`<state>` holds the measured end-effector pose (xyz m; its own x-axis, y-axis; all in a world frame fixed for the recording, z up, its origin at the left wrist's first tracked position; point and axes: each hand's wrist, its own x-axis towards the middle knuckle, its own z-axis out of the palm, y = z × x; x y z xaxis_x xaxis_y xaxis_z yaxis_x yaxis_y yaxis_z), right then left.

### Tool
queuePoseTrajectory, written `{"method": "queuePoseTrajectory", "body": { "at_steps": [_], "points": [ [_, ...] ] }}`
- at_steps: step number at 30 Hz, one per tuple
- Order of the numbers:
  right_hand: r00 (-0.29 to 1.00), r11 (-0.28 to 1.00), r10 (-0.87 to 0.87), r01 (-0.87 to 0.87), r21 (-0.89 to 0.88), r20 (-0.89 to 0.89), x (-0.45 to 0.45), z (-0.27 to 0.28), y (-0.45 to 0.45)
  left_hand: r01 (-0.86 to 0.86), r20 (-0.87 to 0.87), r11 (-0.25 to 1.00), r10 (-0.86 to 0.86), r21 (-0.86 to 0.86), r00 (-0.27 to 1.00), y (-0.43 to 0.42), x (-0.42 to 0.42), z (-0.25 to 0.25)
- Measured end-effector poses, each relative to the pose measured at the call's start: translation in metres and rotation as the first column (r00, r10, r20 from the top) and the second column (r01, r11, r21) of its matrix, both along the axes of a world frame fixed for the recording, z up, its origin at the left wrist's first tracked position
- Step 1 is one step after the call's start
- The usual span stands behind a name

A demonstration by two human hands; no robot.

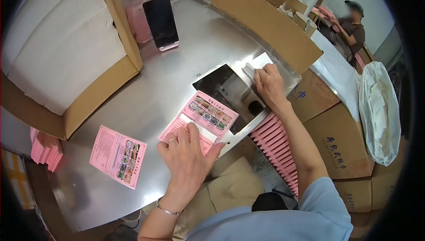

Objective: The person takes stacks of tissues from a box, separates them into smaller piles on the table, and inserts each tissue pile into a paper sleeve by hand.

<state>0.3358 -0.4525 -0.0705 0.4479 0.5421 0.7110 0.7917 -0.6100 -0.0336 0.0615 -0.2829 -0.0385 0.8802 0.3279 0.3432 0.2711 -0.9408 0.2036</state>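
Note:
My left hand (186,161), with a ring and a bracelet, rests on an opened pink printed sheet (210,112) with food pictures. Its fingertips press a narrow white strip (201,129) lying across the sheet, and the thumb is spread toward the sheet's near edge. My right hand (269,84) is closed at the far side of a dark, glossy panel (221,88) by the table's right edge. Silvery white material (249,70) shows by its fingertips; what they grip is unclear. A second pink sheet (118,157), creased down the middle, lies to the left.
A cardboard box (126,75) with white contents stands left on the metal table (177,70). A phone (160,22) leans upright on a stand. Pink folded packs (281,152) line up below the right edge. Cartons (336,139) are stacked right; another person (352,31) sits behind.

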Motion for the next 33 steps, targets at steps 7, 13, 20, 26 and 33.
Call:
{"method": "queuePoseTrajectory", "body": {
  "at_steps": [7, 13, 20, 26, 33],
  "points": [
    [0.999, 0.997, 0.017, -0.013, 0.082, -0.051, -0.005, -0.001, -0.004, 0.029, 0.057, 0.998, -0.032, 0.061, 0.998, 0.005, 0.005, -0.004],
    [0.995, 0.99, 0.041, -0.028, 0.139, -0.093, 0.002, -0.005, -0.006, 0.019, 0.087, 0.999, -0.023, 0.045, 0.996, 0.004, 0.003, -0.004],
    [0.935, 0.932, 0.229, -0.13, 0.339, -0.271, -0.058, 0.04, 0.004, 0.267, 0.051, 0.963, -0.265, -0.045, 0.963, -0.016, -0.01, -0.008],
    [0.668, 0.661, 0.74, -0.744, -0.097, -0.08, -0.188, 0.012, 0.018, 0.17, 0.043, 0.972, -0.165, -0.164, 0.985, 0.017, -0.023, 0.009],
    [0.852, 0.903, 0.414, -0.428, 0.028, -0.32, -0.104, -0.008, 0.097, 0.115, 0.032, 0.983, -0.111, -0.14, 0.993, 0.003, -0.004, 0.002]
  ]
}}
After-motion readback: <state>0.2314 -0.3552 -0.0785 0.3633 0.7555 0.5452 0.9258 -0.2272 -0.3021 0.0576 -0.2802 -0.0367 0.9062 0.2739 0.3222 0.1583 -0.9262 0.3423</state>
